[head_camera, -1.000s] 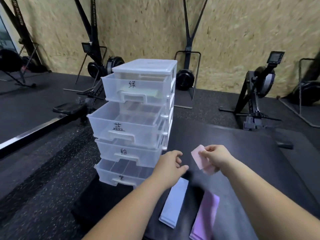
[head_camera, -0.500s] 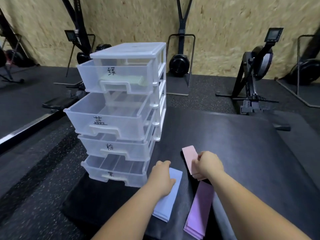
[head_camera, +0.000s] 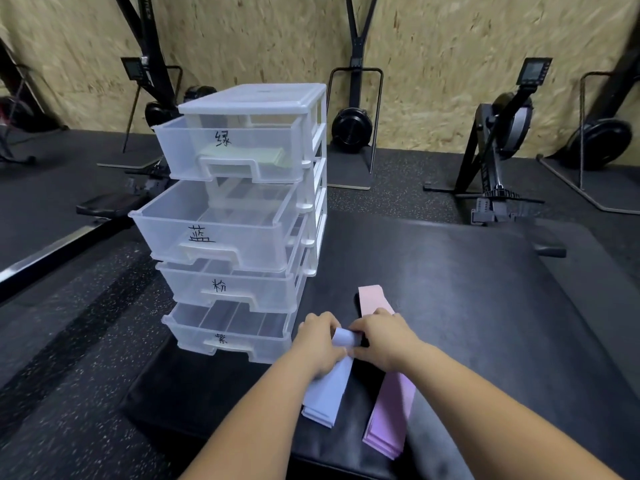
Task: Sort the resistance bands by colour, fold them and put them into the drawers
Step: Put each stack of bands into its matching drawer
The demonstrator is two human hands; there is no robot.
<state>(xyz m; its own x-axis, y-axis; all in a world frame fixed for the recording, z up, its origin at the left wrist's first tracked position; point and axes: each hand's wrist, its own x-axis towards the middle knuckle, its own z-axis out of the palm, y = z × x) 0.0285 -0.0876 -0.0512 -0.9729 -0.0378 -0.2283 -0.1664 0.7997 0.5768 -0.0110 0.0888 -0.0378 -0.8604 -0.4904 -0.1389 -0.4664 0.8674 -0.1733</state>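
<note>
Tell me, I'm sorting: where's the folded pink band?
Head view: the folded pink band lies on the black mat beyond the right hand, right of the clear plastic drawers.

A gym. Tall ski trainers (head_camera: 356,64) and their black flywheels (head_camera: 351,126) stand against a chipboard wall (head_camera: 433,46). A rowing machine (head_camera: 498,143) with a small monitor (head_camera: 535,71) stands to the right, and another rower's seat (head_camera: 107,206) and rail show at the left. The floor (head_camera: 69,341) is black speckled rubber with a black mat (head_camera: 450,271) over it, and bands (head_camera: 391,410) lie on the mat.
</note>
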